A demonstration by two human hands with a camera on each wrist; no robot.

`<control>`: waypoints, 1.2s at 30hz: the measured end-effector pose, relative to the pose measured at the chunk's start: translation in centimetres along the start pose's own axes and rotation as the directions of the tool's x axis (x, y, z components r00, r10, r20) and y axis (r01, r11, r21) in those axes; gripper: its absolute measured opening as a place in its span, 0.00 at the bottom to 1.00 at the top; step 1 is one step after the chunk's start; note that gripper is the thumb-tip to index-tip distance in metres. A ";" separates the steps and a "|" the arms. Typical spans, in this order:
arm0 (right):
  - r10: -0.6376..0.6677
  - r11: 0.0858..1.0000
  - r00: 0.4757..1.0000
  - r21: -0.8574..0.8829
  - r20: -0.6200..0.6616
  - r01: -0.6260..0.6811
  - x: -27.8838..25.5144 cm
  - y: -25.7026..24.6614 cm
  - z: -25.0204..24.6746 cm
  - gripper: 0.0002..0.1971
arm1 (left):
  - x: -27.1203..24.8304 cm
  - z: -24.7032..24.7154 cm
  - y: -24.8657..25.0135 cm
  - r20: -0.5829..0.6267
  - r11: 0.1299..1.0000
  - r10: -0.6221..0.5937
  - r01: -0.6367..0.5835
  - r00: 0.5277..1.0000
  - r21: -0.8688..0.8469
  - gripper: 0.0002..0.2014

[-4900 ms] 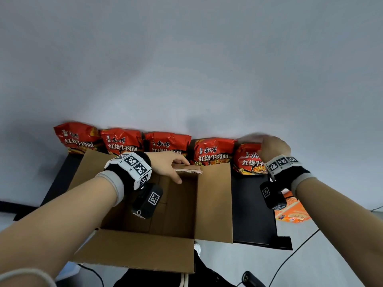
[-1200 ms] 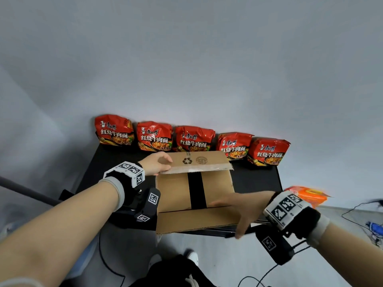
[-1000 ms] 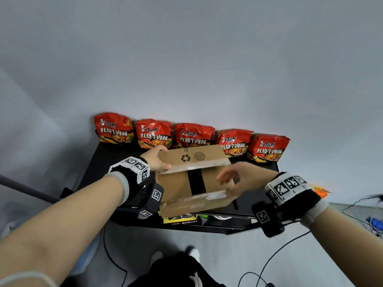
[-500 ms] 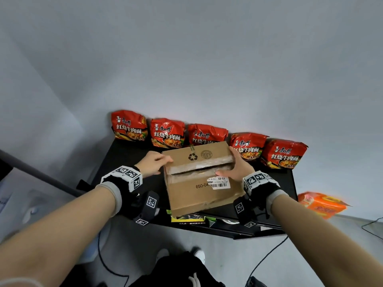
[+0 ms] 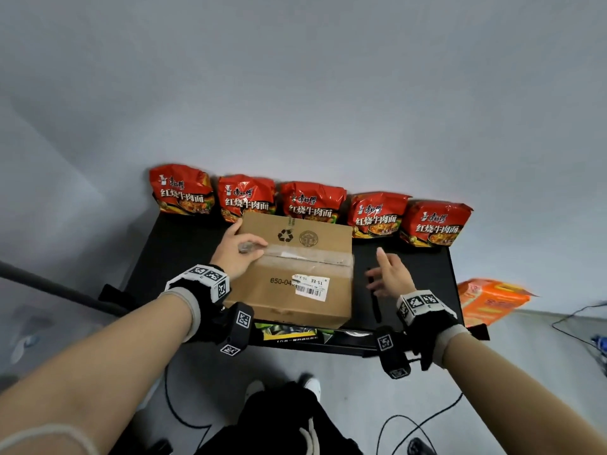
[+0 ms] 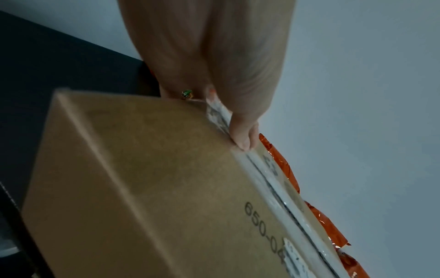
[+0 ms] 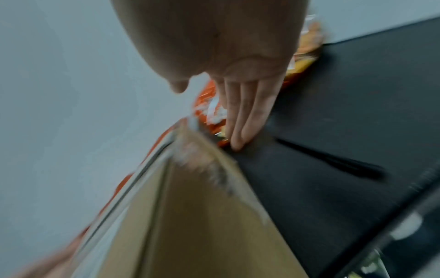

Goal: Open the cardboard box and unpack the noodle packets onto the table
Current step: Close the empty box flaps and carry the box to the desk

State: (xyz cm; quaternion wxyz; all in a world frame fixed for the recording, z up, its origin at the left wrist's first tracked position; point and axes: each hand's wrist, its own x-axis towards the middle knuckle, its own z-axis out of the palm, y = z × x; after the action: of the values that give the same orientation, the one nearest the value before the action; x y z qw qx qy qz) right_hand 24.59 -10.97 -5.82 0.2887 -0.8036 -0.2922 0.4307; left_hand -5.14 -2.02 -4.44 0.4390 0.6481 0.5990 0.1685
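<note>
A closed cardboard box [image 5: 295,290] with a taped seam and a white label stands on the black table [image 5: 414,267]. My left hand [image 5: 241,252] grips its upper left edge, thumb on the tape seam [image 6: 240,139], other fingers down the side. My right hand [image 5: 387,277] hovers open just right of the box and clear of it, fingers straight [image 7: 240,120]. Several red noodle packets [image 5: 308,203] stand in a row along the table's back edge against the wall, just behind the box.
A thin black object [image 5: 374,300] lies on the table right of the box, near my right hand. An orange package [image 5: 489,300] sits beyond the table's right edge. A lower shelf [image 5: 292,334] holds packaged items. Cables [image 5: 410,425] run across the floor.
The open box was shut and turned over in both hands, then set on the table. My right hand has come off its right side and moved right; the left still holds it.
</note>
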 end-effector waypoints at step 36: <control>0.133 0.987 0.987 0.104 -0.089 -0.124 -3.6 -1.8 5.2 0.20 | 0.5 -0.3 -1.5 0.282 0.790 -0.378 0.466 0.882 -0.398 0.31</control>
State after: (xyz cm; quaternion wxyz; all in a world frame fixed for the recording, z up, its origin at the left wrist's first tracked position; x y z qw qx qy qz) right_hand 18.10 -11.28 -5.09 0.3131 -0.8254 -0.2040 0.4231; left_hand -6.17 -1.63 -5.58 0.6588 0.3891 0.6285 0.1394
